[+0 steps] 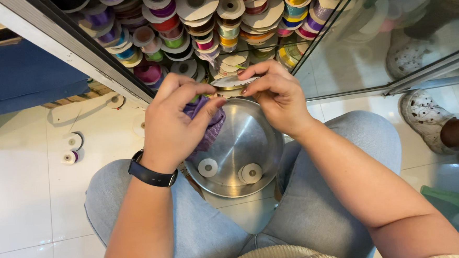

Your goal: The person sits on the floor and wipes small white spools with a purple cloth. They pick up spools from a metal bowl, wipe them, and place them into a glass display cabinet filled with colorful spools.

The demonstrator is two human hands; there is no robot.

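Observation:
My left hand (174, 119), with a black watch on the wrist, clutches a purple cloth (211, 126) and pinches the left edge of a flat ribbon spool (231, 83). My right hand (275, 95) grips the same spool from the right, fingertips on its top rim. Both hands hold it above a round steel bowl (265, 158) that rests between my knees. Two white spools (208, 167) (251, 173) lie flat in the bowl.
A glass cabinet (372, 58) in front holds several stacked ribbon spools (197, 20) in many colours. Loose spools (71, 155) lie on the white tiled floor at left. Another person's foot in a white shoe (425, 118) stands at right. A green stool edge (453, 201) is at lower right.

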